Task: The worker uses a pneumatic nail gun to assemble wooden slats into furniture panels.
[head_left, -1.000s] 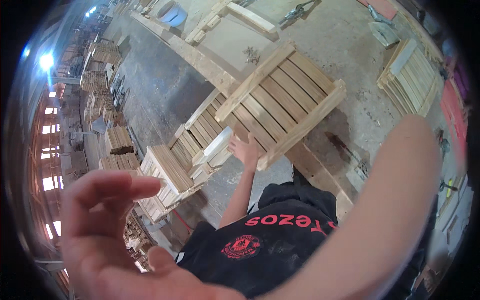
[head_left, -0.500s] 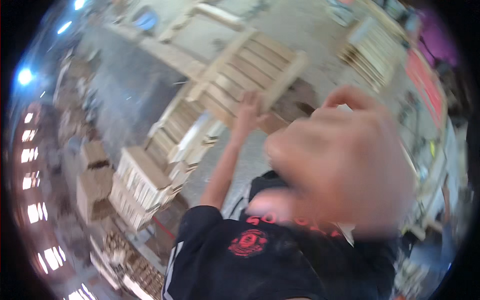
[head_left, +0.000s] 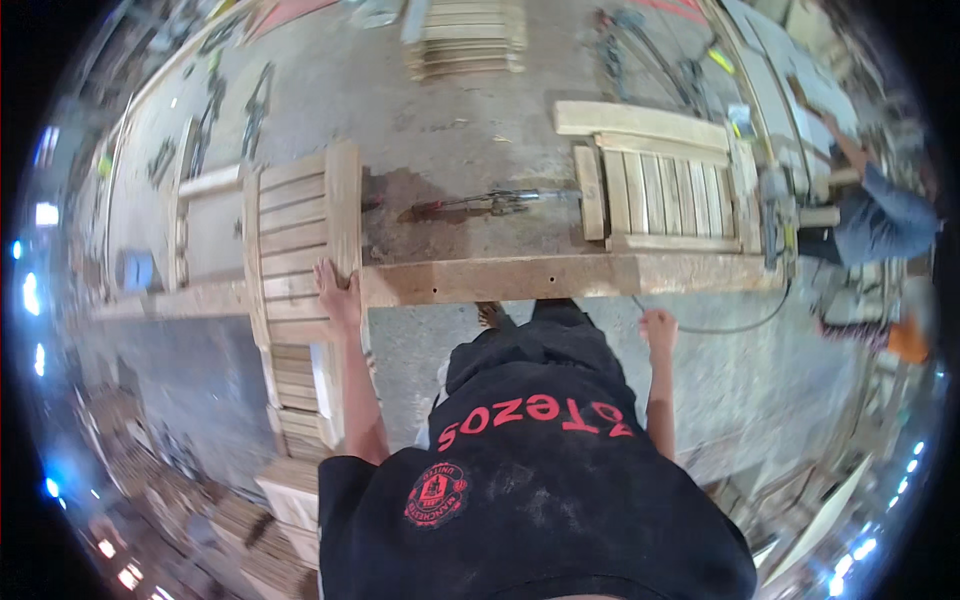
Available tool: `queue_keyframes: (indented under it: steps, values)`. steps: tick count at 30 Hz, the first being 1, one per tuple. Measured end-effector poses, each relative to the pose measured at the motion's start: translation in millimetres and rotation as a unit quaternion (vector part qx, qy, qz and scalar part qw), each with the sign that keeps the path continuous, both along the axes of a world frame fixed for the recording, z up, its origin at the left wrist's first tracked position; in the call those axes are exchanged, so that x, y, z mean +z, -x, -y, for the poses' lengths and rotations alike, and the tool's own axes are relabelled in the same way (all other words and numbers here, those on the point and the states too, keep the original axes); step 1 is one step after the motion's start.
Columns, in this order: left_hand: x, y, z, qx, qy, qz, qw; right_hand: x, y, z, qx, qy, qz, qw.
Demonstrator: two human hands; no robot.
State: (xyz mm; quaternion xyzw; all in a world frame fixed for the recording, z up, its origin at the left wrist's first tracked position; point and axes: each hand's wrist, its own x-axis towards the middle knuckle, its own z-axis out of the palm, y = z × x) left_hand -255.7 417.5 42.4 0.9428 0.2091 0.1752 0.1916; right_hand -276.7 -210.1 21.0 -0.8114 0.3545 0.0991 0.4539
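A slatted wooden panel [head_left: 290,235] lies across the narrow bench beam [head_left: 450,282] on my left. My left hand [head_left: 338,292] rests flat on its near right part, fingers spread, holding nothing. On the near side of the beam, my right hand [head_left: 657,328] hangs low with its fingers curled. A thin dark cable [head_left: 735,328] loops from the bench's right end to that hand and shows again beyond it. Whether the fingers grip the cable or it only passes behind them, I cannot make out.
Another slatted panel [head_left: 670,195] lies beyond the beam at right, beside a clamp-like metal tool [head_left: 775,220]. A long metal tool [head_left: 500,202] lies on the floor ahead. Stacked panels [head_left: 465,40] lie farther off. A person [head_left: 880,215] is at far right.
My view has swung to the right and steadied. My right hand has dropped from close in front of the camera to beside the beam. My left hand stays on the slatted panel.
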Motion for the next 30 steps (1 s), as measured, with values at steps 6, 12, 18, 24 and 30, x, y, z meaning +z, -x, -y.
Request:
queue_keyframes:
  steps: [6, 12, 18, 24, 30]
  values:
    - [-1, -1, 5, 0.059, 0.088, 0.003, 0.994, -2, -78, -22, 0.085, -0.025, 0.047, 0.995]
    - [13, -61, 76, 0.117, -0.202, 0.007, 0.973, -34, -130, 52, 0.068, 0.127, 0.157, 0.977]
    - [-54, -177, 240, -0.011, 0.234, -0.055, 0.971, -44, -159, 124, -0.019, 0.441, -0.033, 0.897]
    - [-54, -264, 436, -0.27, 0.058, -0.181, 0.944, -83, -165, 163, -0.122, 0.493, -0.038, 0.861]
    - [-66, -280, 463, -0.123, 0.052, -0.283, 0.95, -86, -171, 166, -0.131, 0.484, -0.017, 0.865]
